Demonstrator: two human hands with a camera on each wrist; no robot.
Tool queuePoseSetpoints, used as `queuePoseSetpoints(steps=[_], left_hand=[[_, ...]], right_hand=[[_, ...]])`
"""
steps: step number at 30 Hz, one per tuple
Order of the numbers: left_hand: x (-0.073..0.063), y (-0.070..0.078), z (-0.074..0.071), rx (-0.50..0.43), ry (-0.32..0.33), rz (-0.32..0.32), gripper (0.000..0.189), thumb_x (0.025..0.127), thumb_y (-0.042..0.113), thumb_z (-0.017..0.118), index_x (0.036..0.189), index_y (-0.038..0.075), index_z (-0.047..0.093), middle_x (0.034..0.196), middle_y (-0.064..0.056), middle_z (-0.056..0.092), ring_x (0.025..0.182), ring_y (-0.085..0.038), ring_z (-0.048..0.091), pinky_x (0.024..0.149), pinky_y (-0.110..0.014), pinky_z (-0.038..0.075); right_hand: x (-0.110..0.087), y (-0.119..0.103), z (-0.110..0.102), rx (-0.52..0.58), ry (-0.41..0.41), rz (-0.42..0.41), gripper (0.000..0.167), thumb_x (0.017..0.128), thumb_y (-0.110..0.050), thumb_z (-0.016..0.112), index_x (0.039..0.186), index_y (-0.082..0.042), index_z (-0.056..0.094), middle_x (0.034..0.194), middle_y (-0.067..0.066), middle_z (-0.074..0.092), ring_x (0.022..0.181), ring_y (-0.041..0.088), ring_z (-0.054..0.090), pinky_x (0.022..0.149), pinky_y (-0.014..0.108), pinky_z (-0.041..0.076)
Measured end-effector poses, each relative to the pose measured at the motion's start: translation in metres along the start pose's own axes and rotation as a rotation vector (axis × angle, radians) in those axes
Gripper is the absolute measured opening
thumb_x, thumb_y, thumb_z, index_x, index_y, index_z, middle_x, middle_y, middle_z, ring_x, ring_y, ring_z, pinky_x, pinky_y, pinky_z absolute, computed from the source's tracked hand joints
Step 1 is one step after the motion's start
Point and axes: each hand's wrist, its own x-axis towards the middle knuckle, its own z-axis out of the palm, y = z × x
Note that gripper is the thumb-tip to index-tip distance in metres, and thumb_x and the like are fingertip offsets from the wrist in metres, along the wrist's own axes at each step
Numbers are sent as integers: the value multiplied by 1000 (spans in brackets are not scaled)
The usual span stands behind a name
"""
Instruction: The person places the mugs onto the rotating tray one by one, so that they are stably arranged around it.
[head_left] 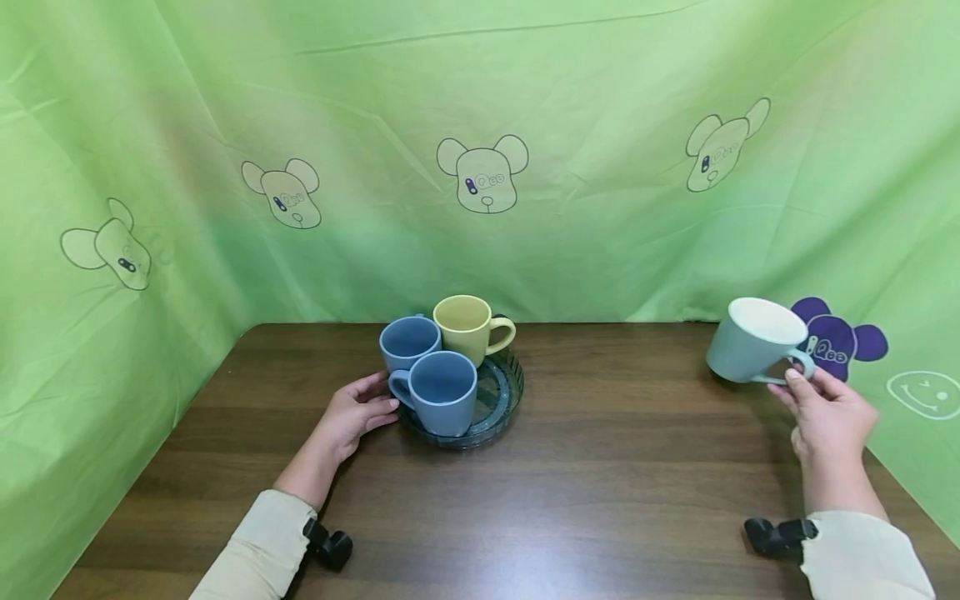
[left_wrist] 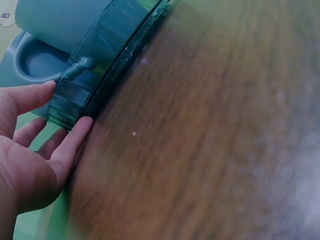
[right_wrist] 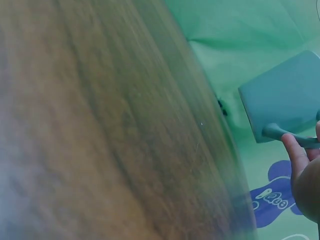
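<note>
At the back right my right hand pinches the handle of a light blue mug with a white inside. That mug tilts, and in the right wrist view the mug shows clear of the tabletop. My left hand touches the left side of a round, see-through dark glass dish; in the left wrist view its thumb and fingertips meet the glass wall, fingers fairly straight. The dish bears a front blue mug, another blue mug behind it and a yellow mug, all upright.
The brown wooden table reaches back to a green cloth printed with bear heads, which also runs along both sides. Black wrist cameras sit on the left sleeve and the right sleeve.
</note>
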Motion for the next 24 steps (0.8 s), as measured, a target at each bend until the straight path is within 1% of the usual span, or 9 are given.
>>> queuePoseSetpoints(steps=[5,11,16,19,22,24], left_hand=[[-2,1,2,2,-9,9,64,88,-14,59,146,-10,32,144,-33,36,94,-15,62,90,-42,55],[-4,-2,3,-22,13,2,63,87,-14,61,145,-9,35,141,-31,41,95,-15,63,88,-41,56],[-6,-5,4,-35,26,14,61,88,-14,60,144,-10,37,141,-29,43,98,-15,63,87,-42,56],[-6,-7,4,-43,34,25,59,89,-14,59,143,-12,37,139,-29,45,98,-15,63,87,-42,56],[-6,-8,5,-68,56,31,56,88,-15,58,141,-13,39,136,-27,47,96,-14,64,85,-42,57],[-7,-8,6,-77,61,36,55,89,-16,57,141,-14,39,135,-27,48,96,-13,63,85,-42,57]], right_hand=[[-5,0,2,10,-23,-11,28,78,23,66,97,3,75,80,11,69,69,19,71,58,33,59],[-12,0,5,39,-76,-15,28,78,24,65,95,4,75,78,13,70,68,20,71,58,34,59],[-20,0,7,71,-152,13,27,79,25,64,95,6,74,79,14,70,70,22,71,60,36,60],[-25,1,7,105,-203,32,26,81,26,60,94,8,74,78,16,70,71,23,71,62,38,60],[-29,2,7,136,-255,44,27,83,27,56,94,10,73,79,17,70,72,24,71,64,40,60],[-31,4,7,142,-282,49,27,84,26,54,94,10,73,80,18,70,73,24,71,64,40,60]])
